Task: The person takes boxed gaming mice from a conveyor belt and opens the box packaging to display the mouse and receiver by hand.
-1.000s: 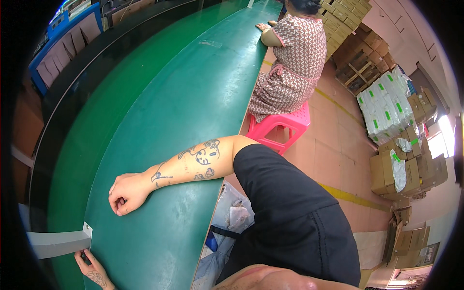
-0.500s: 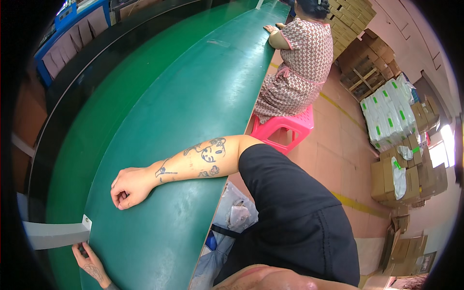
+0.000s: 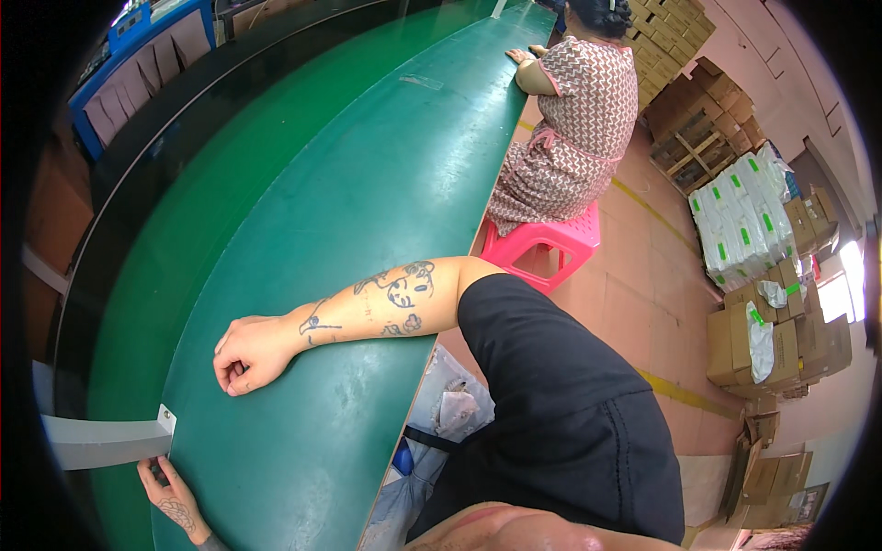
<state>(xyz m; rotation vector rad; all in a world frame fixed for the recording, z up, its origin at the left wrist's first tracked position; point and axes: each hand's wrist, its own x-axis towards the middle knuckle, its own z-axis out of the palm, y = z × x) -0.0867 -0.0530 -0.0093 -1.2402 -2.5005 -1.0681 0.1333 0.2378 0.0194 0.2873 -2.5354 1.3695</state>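
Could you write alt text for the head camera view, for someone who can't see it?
Seen from above, a person's right hand rests loosely curled on a long green table, while the left hand touches a grey strip at its near edge. Farther along, another person sits on a pink stool.

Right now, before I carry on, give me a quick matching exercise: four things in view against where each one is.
Things:
1. right hand
2. left hand
3. pink stool
4. grey strip

Places:
A. under the seated co-worker
B. resting loosely curled on the green table
C. at the table's lower left edge, touching the strip's end
D. sticking out left from the table edge

Pairs: 1-B, 2-C, 3-A, 4-D
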